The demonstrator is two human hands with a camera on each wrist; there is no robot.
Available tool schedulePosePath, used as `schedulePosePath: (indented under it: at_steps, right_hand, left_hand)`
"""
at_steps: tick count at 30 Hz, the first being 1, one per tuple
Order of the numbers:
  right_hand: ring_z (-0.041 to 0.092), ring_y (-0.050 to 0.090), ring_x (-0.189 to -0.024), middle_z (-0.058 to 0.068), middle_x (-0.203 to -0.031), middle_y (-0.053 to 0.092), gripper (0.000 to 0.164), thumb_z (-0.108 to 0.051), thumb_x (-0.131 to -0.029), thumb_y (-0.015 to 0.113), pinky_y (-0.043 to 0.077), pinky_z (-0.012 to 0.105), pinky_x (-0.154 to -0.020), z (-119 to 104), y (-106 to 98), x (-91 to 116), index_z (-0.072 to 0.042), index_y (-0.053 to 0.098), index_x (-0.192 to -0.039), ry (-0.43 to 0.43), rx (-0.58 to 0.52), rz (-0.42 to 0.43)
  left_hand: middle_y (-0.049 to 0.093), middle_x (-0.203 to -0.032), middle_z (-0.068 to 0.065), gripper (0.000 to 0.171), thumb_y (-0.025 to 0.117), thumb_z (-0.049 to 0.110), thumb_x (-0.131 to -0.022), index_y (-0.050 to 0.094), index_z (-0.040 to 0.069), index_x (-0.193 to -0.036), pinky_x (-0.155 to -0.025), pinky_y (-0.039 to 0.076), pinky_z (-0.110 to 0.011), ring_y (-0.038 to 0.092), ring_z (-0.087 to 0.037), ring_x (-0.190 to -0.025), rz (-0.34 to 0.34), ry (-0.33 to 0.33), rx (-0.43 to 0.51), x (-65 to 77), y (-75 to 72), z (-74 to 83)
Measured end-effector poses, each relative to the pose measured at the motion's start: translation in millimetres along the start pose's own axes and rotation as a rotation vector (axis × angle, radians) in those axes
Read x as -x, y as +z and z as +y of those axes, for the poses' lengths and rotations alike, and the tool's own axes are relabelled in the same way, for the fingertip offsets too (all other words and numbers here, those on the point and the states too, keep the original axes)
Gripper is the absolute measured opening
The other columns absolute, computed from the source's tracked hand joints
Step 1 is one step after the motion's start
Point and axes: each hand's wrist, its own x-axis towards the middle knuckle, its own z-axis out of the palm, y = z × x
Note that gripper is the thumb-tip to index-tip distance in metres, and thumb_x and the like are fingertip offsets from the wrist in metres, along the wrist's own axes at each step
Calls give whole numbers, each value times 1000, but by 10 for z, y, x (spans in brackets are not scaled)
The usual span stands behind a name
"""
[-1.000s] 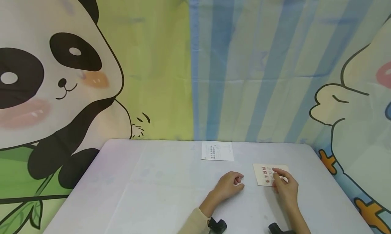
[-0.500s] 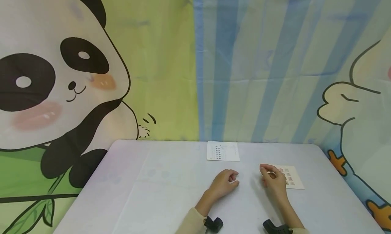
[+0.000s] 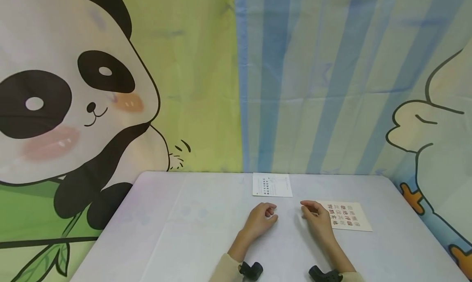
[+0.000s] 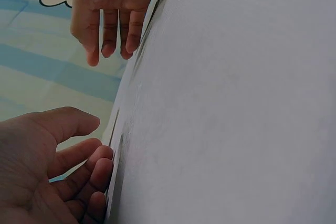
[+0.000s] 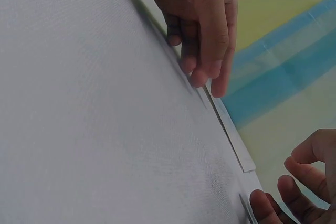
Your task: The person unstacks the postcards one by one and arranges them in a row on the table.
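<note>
In the head view my left hand (image 3: 257,220) is held over the white table, left of centre, its fingers loosely bent and holding nothing. My right hand (image 3: 318,220) is across from it, fingers lightly curled with nothing visible between them. Just right of that hand lies a cream card (image 3: 350,216) printed with rows of red and grey characters; the hand hides part of its left side. In the left wrist view the left hand (image 4: 68,166) faces the right hand (image 4: 115,9) across a gap. The right wrist view has the right hand (image 5: 310,182) low at the edge.
A white printed sheet or card (image 3: 278,185) with dark characters lies near the back edge of the table (image 3: 177,241). Behind the table hangs a cloth backdrop (image 3: 206,89) with a panda and blue stripes. Dark camera mounts (image 3: 251,271) sit on both wrists.
My right hand has moved left, off the middle of the cream card to beside its left edge. The left hand has drifted left. The view has turned slightly left; the card appears unmoved.
</note>
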Motion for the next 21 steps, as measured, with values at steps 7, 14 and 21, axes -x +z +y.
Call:
schedulePosePath:
  at_steps: [7, 14, 21]
  right_hand:
    - [5, 58, -80, 17, -106, 65, 25, -4, -92, 59, 49, 17, -70, -7, 126, -36, 4, 64, -115, 0, 0, -32]
    - [12, 58, -87, 17, -110, 64, 25, -5, -92, 58, 48, 17, -71, -20, 221, -122, 2, 64, -115, 7, 43, -34]
    - [14, 54, -89, 16, -109, 59, 28, -3, -89, 58, 46, 15, -71, -5, 285, -196, 3, 64, -116, -6, 55, -7]
  left_hand:
    - [56, -84, 4, 23, 69, 10, -87, 68, 2, -109, -68, 43, -21, 51, -7, -76, 118, -50, 16, 3, -88, -118]
    - [54, -87, 2, 25, 68, 9, -87, 65, 2, -110, -72, 44, -24, 48, -9, -80, 206, -86, 48, -29, -166, -221]
    - [55, -95, -1, 34, 68, 8, -85, 61, 2, -118, -79, 43, -26, 49, -12, -86, 274, -113, 79, -69, -196, -313]
